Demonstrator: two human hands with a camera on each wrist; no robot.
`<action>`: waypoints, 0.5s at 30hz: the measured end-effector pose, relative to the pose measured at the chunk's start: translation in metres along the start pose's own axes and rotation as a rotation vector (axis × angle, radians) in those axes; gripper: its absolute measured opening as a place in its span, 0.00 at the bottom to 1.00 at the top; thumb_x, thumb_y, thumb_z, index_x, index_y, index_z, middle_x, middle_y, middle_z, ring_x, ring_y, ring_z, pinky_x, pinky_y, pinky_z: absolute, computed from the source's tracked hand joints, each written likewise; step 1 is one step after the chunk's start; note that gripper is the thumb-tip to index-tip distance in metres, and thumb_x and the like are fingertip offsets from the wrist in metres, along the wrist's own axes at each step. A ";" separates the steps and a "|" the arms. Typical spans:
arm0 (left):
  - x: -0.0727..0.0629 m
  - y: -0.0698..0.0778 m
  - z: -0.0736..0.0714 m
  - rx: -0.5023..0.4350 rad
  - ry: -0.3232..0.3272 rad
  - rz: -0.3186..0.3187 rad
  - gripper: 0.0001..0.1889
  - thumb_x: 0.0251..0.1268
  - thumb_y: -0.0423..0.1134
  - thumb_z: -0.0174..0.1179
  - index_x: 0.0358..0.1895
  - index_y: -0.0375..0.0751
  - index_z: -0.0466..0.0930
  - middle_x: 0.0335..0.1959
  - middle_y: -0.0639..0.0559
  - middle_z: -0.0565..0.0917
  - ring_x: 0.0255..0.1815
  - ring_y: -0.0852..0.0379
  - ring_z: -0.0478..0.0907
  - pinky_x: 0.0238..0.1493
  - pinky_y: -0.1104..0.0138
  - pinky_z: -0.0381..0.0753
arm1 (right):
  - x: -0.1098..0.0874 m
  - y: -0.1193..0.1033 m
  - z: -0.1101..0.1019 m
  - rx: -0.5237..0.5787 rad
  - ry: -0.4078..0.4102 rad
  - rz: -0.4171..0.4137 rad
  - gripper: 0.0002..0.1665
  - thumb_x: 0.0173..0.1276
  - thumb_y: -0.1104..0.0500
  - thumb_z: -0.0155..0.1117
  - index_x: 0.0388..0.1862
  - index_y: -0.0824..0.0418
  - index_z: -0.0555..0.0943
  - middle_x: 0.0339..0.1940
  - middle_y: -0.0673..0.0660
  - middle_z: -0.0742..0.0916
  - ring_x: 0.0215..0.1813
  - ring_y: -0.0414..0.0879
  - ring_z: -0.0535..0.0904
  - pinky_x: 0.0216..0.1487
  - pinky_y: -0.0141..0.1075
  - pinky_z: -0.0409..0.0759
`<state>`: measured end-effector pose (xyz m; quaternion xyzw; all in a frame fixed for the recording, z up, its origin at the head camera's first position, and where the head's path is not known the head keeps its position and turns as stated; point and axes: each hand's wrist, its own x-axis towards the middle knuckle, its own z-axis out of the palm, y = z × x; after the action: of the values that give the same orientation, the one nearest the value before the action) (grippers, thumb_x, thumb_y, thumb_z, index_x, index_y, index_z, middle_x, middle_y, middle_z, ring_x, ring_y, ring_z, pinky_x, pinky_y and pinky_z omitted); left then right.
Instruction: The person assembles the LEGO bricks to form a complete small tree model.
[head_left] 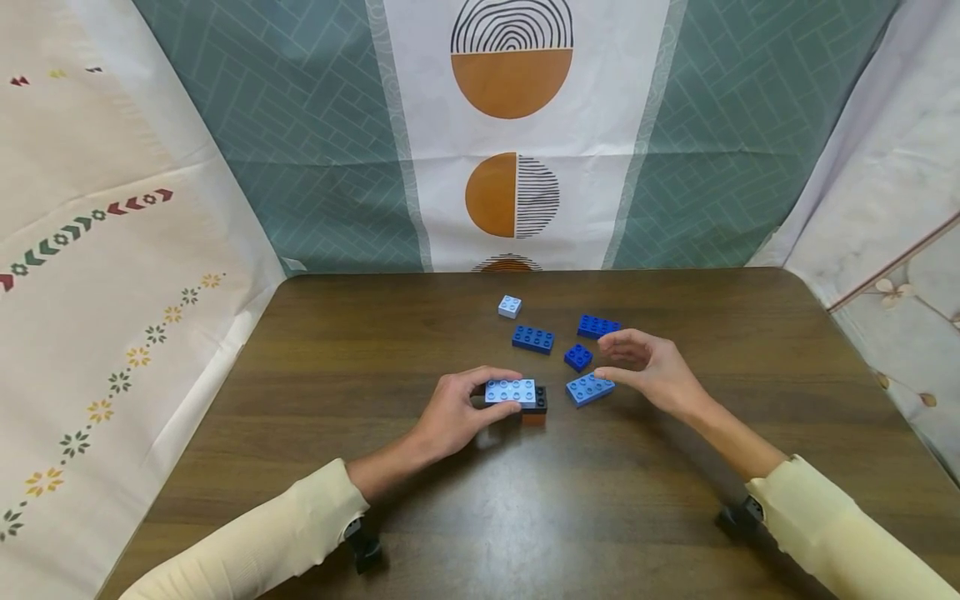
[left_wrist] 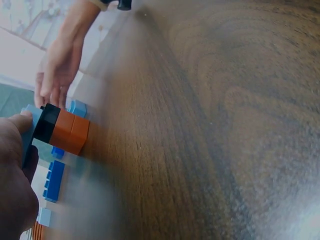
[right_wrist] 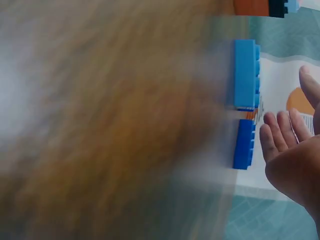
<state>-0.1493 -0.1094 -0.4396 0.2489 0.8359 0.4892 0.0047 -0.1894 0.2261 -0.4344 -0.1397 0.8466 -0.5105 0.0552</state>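
With thumb and fingers my left hand (head_left: 450, 421) pinches a light blue brick (head_left: 510, 392) by its long sides. That brick sits over a black brick (left_wrist: 47, 123), and orange bricks (left_wrist: 70, 131) form the base of this stack. The black brick's right end sticks out past the light blue one. To the right, my right hand (head_left: 656, 372) hovers with thumb and fingers apart and nothing between them. Nearest to it is a medium blue brick (head_left: 588, 389) lying on the table, its right end close to the thumb tip in the head view.
Beyond the hands lie a small dark blue brick (head_left: 578, 357), a long dark blue brick (head_left: 597, 325) and another blue brick (head_left: 533, 339). Farther back is a small pale blue brick (head_left: 509, 307). The brown table (head_left: 360, 333) ends at a patterned cloth (head_left: 330, 208).
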 end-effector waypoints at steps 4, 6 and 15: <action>0.000 -0.001 0.000 0.001 0.004 -0.001 0.19 0.69 0.39 0.74 0.62 0.47 0.87 0.56 0.53 0.88 0.46 0.58 0.83 0.50 0.65 0.86 | -0.002 0.008 0.000 -0.009 -0.056 -0.012 0.30 0.70 0.54 0.78 0.67 0.64 0.81 0.65 0.63 0.86 0.68 0.61 0.81 0.68 0.50 0.79; 0.000 -0.001 0.000 -0.002 0.004 -0.001 0.19 0.70 0.39 0.74 0.62 0.47 0.87 0.56 0.52 0.88 0.46 0.58 0.83 0.50 0.65 0.86 | -0.002 0.012 0.000 0.014 -0.090 -0.025 0.31 0.71 0.57 0.78 0.69 0.65 0.81 0.67 0.63 0.85 0.70 0.61 0.80 0.68 0.45 0.79; 0.000 -0.001 0.000 -0.008 0.008 0.015 0.19 0.69 0.39 0.75 0.61 0.45 0.88 0.55 0.53 0.88 0.45 0.59 0.84 0.49 0.65 0.87 | -0.001 0.019 0.003 0.055 -0.196 -0.036 0.33 0.70 0.60 0.78 0.72 0.65 0.80 0.71 0.62 0.83 0.76 0.62 0.73 0.73 0.51 0.71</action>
<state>-0.1500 -0.1095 -0.4410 0.2532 0.8320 0.4936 -0.0011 -0.1914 0.2317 -0.4525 -0.2025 0.8203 -0.5183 0.1323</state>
